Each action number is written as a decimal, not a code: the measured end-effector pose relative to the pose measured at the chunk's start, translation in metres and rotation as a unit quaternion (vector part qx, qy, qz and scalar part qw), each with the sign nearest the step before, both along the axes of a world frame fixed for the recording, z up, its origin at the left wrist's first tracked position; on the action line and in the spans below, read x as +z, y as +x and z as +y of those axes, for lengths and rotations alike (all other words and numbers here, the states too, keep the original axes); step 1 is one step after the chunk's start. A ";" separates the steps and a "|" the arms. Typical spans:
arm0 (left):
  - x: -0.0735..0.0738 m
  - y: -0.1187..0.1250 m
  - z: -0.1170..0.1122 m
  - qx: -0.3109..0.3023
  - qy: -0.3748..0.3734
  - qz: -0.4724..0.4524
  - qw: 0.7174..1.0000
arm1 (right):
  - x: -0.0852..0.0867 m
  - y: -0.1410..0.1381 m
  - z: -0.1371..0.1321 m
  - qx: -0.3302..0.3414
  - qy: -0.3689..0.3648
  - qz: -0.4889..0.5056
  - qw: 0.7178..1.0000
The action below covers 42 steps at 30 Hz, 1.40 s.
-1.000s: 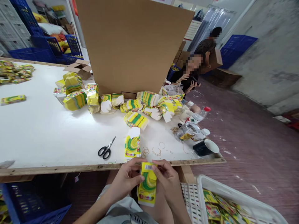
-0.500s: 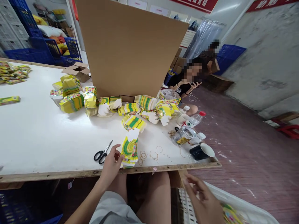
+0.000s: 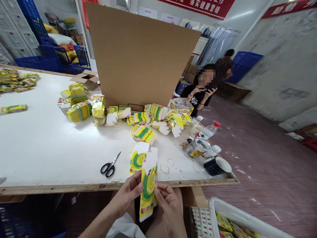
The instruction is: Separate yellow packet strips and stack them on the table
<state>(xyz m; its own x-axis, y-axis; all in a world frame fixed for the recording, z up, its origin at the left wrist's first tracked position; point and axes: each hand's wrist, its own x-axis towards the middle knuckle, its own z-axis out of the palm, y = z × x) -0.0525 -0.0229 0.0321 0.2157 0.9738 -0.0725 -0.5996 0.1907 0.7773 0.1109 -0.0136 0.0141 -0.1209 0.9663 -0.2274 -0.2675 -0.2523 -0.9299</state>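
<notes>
Two hands grip one flat carton (image 3: 148,190): L hand (image 3: 128,195) pinches L edge, R hand (image 3: 167,201) pinches R edge, above table edge (image 3: 74,187).

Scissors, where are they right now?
In the head view, the scissors lie on the white table, left of the flat yellow cartons, near its front edge.

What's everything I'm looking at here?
flat yellow-green carton: one, held in both hands
stack of flat cartons: one, yellow-green, table front
black-handled scissors: one pair, left of stack
rubber bands: several, tan, right of stack
heaped yellow-green cartons: many, mid-table
brown cardboard sheet: one, upright behind heap
clear plastic bottle: one, red cap, table right
white plastic crate: one, lower right
white table: one, wooden edge
seated person: one, dark shirt, beyond table
left hand, right hand: two, gripping the carton
</notes>
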 end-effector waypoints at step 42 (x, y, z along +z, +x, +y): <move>-0.001 -0.004 -0.006 -0.052 0.005 0.045 0.998 | 0.033 0.011 0.015 0.042 0.142 -0.140 0.979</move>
